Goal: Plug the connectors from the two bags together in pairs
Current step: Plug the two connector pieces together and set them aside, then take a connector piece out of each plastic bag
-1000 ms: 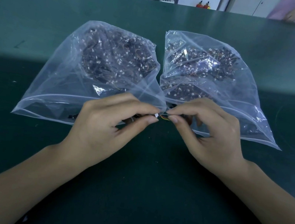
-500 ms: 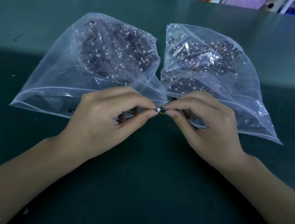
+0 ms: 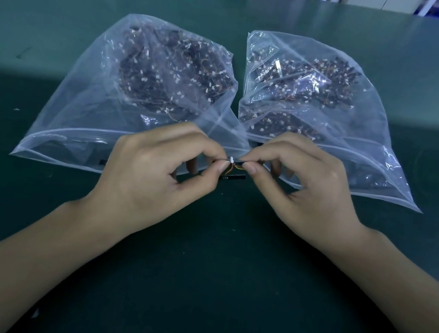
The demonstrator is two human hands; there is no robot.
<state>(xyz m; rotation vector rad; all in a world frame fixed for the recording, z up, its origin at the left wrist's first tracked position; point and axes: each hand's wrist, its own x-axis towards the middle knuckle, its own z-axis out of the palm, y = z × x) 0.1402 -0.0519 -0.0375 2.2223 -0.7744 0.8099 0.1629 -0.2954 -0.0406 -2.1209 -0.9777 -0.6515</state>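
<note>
My left hand (image 3: 150,172) and right hand (image 3: 307,187) meet just in front of the two bags, each pinching one end of a tiny wired connector (image 3: 231,160) between thumb and forefinger, the other fingers curled under. The white plug sits right between the fingertips, with thin orange and yellow wires (image 3: 234,167) looping below it and a short black piece (image 3: 232,176) hanging underneath. I cannot tell whether the two halves are fully seated or only touching.

What worries me: the part is so small that a slightly skewed push could bend the pins or leave the pair half-mated, and I would hardly see it from here. Pinching the wires instead of the housing could pull a wire out. If either pinch slips, the piece would drop onto the dark tabletop (image 3: 193,278), where the black part would be hard to find.

The left bag (image 3: 83,103) and right bag (image 3: 362,138) are clear plastic, lying flat and just touching at the middle, their mouths towards me. Each holds a dense tangle of dark wires dotted with white connectors, heaped towards the far end. Both look very full, so I judge most of the pairing remains to be done.
</note>
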